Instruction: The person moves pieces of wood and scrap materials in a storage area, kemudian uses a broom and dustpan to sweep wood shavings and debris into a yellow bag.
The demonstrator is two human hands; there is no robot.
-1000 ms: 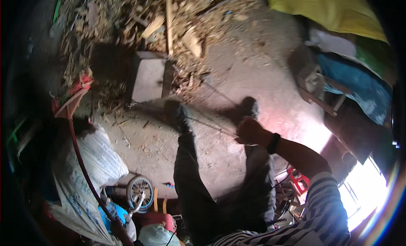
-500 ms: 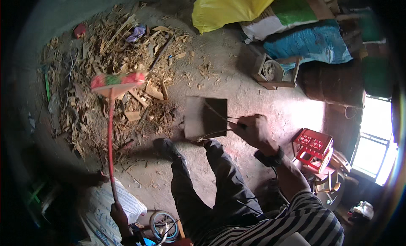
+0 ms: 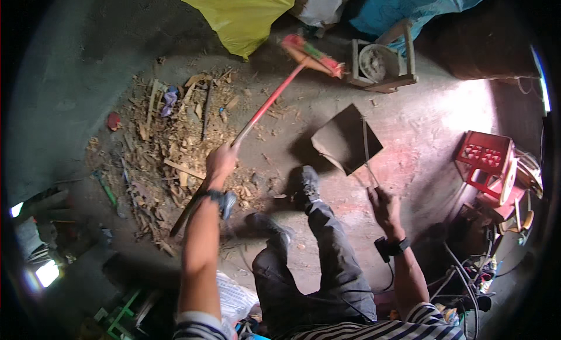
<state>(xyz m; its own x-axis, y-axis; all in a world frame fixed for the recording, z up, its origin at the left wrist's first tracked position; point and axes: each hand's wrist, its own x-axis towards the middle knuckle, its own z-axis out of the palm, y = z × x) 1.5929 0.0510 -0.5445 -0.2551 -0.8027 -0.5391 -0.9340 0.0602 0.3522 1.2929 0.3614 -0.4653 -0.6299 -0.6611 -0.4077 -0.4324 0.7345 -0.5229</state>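
Note:
My left hand [image 3: 222,162] is wrapped round the handle of a broom [image 3: 272,97]. Its red-and-green bristle head is lifted toward the far middle, beside a small wooden stand [image 3: 403,62]. The dark lower end of the handle slants back over the wood scraps [image 3: 190,123]. On the right, my right hand [image 3: 385,210] is closed on the thin looped handle of a square, dark dustpan [image 3: 349,142]. The pan sits just beyond my feet, tilted, its inside partly in shadow. I cannot tell whether it touches the floor.
Yellow [image 3: 242,15] and blue sacks [image 3: 409,9] lie along the far side. A round container [image 3: 374,62] is set in the wooden stand. Red crates [image 3: 485,156] and loose cables [image 3: 461,275] are at right. A white sack [image 3: 234,293] lies near my legs.
The broom head has swung from over the scraps to the far right, and my left hand has come forward with it. The dustpan has turned and moved right, held by my right hand.

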